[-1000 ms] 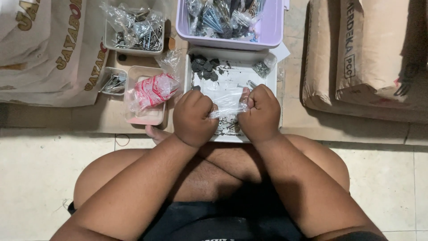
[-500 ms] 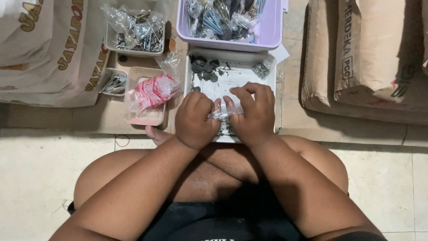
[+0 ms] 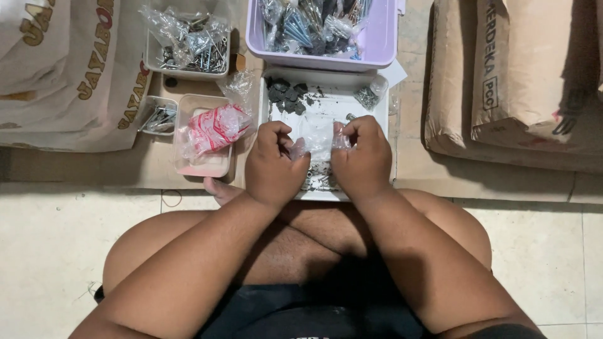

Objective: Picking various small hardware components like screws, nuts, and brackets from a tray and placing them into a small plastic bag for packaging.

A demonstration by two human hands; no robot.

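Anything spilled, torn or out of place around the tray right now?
Nothing looks spilled or damaged. Both the left hand and right hand pinch a small clear plastic bag over the white tray. Dark pieces and small screws lie loose but inside the tray. A rubber band lies alone on the floor.

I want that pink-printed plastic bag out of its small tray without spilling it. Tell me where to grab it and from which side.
Take the pink-printed bag by its crumpled clear top, which sticks up at the upper right, past the pink tray's rim. Come from above with the left hand, the nearer one; the bunched neck gives fingers a fold to pinch and likely keeps the contents below.
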